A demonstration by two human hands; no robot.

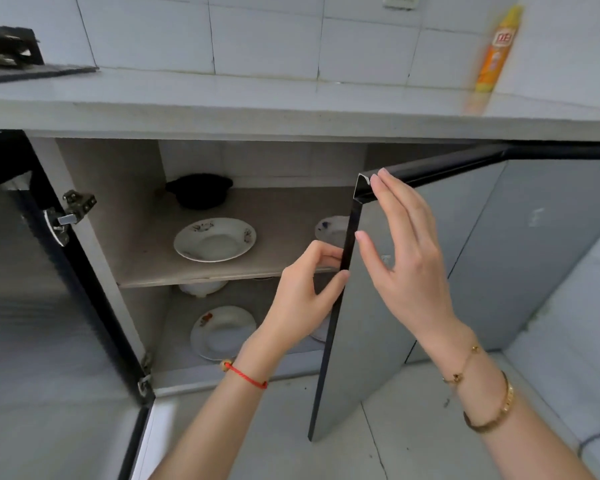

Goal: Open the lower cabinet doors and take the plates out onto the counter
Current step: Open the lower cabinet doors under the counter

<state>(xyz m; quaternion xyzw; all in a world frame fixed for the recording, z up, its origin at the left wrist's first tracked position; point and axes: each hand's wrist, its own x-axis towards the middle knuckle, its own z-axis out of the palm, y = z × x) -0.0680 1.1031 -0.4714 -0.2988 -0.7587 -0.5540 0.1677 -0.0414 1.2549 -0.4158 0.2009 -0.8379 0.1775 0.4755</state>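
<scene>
The lower cabinet stands open on the left, its left door (pixel 32 271) swung fully outward. The right door (pixel 371 306), grey with a black frame, is partly open. My left hand (pixel 302 296) grips that door's black free edge, fingers curled round it. My right hand (pixel 402 244) lies flat with straight fingers against the door's front near its top corner. A white flowered plate (pixel 214 239) sits on the upper shelf (pixel 222 275), and a second plate (pixel 331 228) peeks out behind the door. Another plate (pixel 222 332) lies on the cabinet floor.
A black pot (pixel 199 190) sits at the back of the upper shelf. A white dish (pixel 201 289) shows just under the shelf. The pale counter (pixel 257 98) above holds an orange-yellow bottle (pixel 496 53) at right and a dark stove (pixel 11 53) at left.
</scene>
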